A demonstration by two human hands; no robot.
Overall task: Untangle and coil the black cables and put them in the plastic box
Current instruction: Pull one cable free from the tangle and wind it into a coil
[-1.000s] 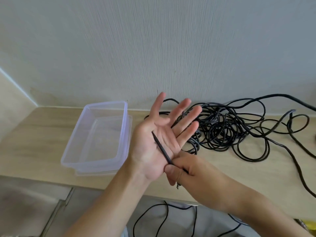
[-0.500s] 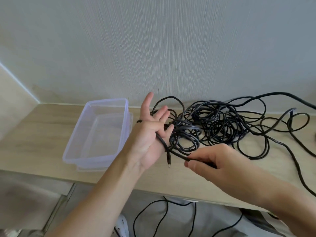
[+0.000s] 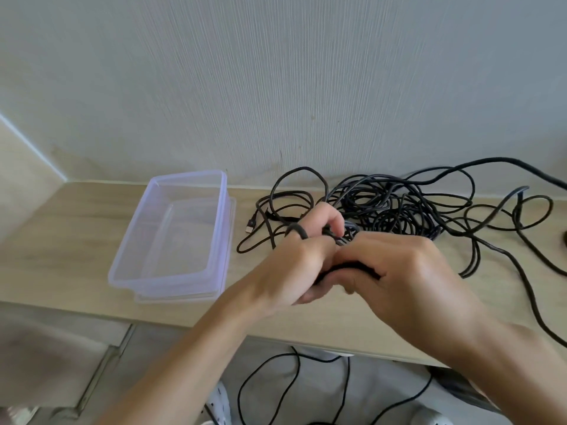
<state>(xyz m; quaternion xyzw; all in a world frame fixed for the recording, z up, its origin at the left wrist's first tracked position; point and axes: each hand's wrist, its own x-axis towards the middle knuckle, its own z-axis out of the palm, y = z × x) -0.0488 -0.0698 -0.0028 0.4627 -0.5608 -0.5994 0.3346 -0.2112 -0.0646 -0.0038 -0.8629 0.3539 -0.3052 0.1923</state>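
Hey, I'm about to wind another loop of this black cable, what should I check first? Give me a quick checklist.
1. Left hand grips the cable: ok.
2. Right hand holds it too: ok.
3. Plastic box open, nothing inside: ok.
4. Cable pile free of knots: not ok, tangled.
5. Plug end lies loose on the table: ok.
6. Which pile strand feeds the held cable: cannot tell.

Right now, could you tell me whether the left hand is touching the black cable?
Touching: in the head view the black cable loops round the left hand, which grips it.
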